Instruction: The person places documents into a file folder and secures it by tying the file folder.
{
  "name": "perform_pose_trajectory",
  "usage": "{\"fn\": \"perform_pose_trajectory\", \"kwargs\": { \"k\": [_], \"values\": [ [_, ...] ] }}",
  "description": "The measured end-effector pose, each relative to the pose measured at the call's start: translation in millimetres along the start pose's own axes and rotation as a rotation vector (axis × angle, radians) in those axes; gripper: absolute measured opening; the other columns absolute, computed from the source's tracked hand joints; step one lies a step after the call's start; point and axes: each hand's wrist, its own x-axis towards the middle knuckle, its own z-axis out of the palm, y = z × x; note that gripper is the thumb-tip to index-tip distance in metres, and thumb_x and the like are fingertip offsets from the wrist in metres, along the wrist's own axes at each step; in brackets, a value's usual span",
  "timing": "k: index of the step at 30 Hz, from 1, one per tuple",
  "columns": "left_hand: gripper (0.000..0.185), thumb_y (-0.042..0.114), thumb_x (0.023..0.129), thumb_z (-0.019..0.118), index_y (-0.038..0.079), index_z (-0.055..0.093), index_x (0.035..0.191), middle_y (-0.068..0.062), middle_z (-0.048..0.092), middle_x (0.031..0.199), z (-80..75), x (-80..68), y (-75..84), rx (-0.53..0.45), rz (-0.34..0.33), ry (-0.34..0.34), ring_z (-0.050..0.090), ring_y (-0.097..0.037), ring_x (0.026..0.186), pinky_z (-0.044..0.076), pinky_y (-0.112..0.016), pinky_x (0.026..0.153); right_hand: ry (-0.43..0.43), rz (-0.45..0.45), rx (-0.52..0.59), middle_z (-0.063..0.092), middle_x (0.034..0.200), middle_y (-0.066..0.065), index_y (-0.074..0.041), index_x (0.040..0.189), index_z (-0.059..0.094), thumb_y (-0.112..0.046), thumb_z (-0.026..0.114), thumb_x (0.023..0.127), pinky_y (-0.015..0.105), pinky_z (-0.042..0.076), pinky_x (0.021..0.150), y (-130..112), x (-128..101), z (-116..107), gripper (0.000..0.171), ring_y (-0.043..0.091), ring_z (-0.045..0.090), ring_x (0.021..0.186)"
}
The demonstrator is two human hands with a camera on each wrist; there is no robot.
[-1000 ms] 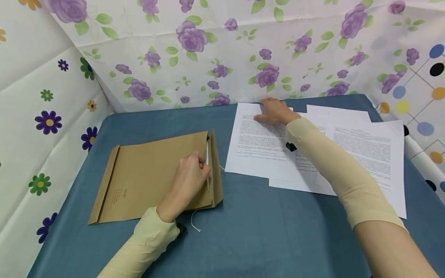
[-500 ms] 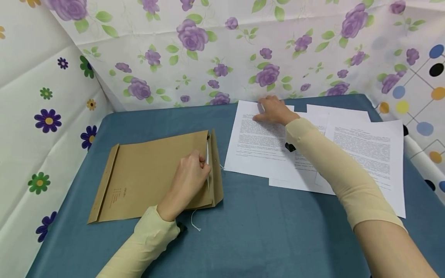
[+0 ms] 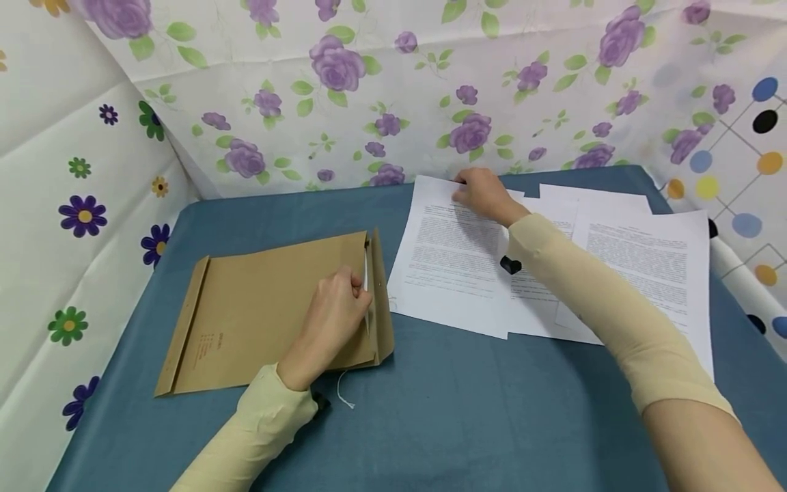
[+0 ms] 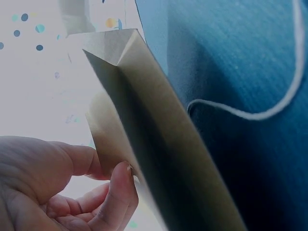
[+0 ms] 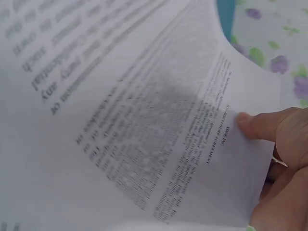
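Note:
A brown kraft document envelope (image 3: 264,307) lies on the left, its mouth facing right with the flap (image 3: 384,307) folded out. My left hand (image 3: 335,304) pinches the upper edge of that mouth between thumb and finger; the left wrist view shows the envelope gaping (image 4: 149,130). Inside the mouth a strip of white shows. Right of it, my right hand (image 3: 486,195) pinches the far edge of a printed sheet (image 3: 455,273), thumb on the printed face and fingers behind. In the right wrist view the sheet (image 5: 202,187) bends up in a curve.
Several more printed sheets (image 3: 652,273) overlap at the right of the blue-covered table (image 3: 461,417). A white string (image 3: 346,395) trails from the envelope's near side. Flowered sheeting (image 3: 418,89) rises behind the table, and patterned sheeting (image 3: 750,184) stands at right.
My right hand has closed its fingers on the sheet's far edge, and the sheet has lifted and swung, its near edge now lower over the other pages. The left hand and envelope stay put.

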Motion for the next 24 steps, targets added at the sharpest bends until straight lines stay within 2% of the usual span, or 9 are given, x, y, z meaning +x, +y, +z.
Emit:
{"fn": "perform_pose_trajectory", "kwargs": {
  "k": [2,5,11,13,16,19,24],
  "values": [
    [0.007,-0.005,0.082,0.062,0.000,0.060,0.088,-0.008,0.059,0.076,0.6,0.4,0.6,-0.003,-0.005,-0.003,0.055,-0.021,0.063,0.044,-0.030,0.054,0.005,-0.029,0.037,0.071,0.097,0.020,0.005,0.103,0.073,-0.008,0.068,0.096,0.042,0.048,0.079,-2.8,-6.5,-4.9,0.015,0.029,0.059,0.081],
    [0.007,-0.005,0.083,0.062,0.000,0.060,0.088,-0.008,0.059,0.076,1.2,0.6,1.0,-0.006,-0.020,-0.010,0.055,-0.020,0.063,0.044,-0.030,0.053,-0.011,-0.071,0.063,0.069,0.089,0.017,0.003,0.098,0.073,-0.010,0.068,0.099,0.039,0.042,0.070,-7.2,-16.5,-13.8,0.013,0.025,0.052,0.071],
    [0.007,-0.003,0.085,0.061,0.001,0.061,0.090,-0.008,0.061,0.077,2.2,1.2,1.4,-0.002,-0.047,-0.029,0.056,-0.020,0.063,0.046,-0.031,0.055,-0.065,-0.128,0.055,0.069,0.098,0.017,0.002,0.111,0.069,-0.014,0.067,0.101,0.040,0.040,0.072,-15.5,-36.3,-34.0,0.019,0.025,0.051,0.076],
    [0.006,-0.002,0.085,0.061,0.001,0.060,0.090,-0.008,0.061,0.077,2.4,1.0,0.9,0.000,-0.050,-0.033,0.056,-0.020,0.063,0.046,-0.031,0.055,-0.057,-0.151,0.053,0.067,0.092,0.014,0.002,0.109,0.069,-0.014,0.067,0.101,0.040,0.037,0.071,-17.6,-43.0,-40.6,0.018,0.025,0.048,0.074],
    [0.006,-0.002,0.085,0.061,0.002,0.060,0.090,-0.008,0.061,0.077,2.5,0.6,0.6,0.004,-0.044,-0.029,0.057,-0.020,0.064,0.046,-0.031,0.055,-0.029,-0.175,0.050,0.053,0.074,0.007,-0.003,0.090,0.063,-0.016,0.068,0.100,0.036,0.032,0.066,-18.6,-53.9,-50.1,0.017,0.021,0.039,0.066],
    [0.006,-0.001,0.085,0.062,0.001,0.060,0.090,-0.008,0.061,0.077,2.5,0.6,0.8,0.007,-0.039,-0.027,0.057,-0.021,0.064,0.046,-0.031,0.056,0.000,-0.192,0.063,0.034,0.064,0.001,-0.008,0.075,0.051,-0.018,0.070,0.099,0.031,0.028,0.060,-17.9,-65.0,-58.6,0.033,0.017,0.031,0.059],
    [0.007,-0.001,0.086,0.062,0.002,0.060,0.091,-0.007,0.061,0.078,3.2,1.1,1.0,0.005,-0.041,-0.031,0.057,-0.021,0.065,0.047,-0.032,0.057,0.035,-0.203,0.121,0.026,0.062,-0.002,-0.010,0.067,0.043,-0.018,0.072,0.098,0.028,0.026,0.056,-14.8,-82.0,-68.6,0.043,0.014,0.026,0.056]
  ]
}}
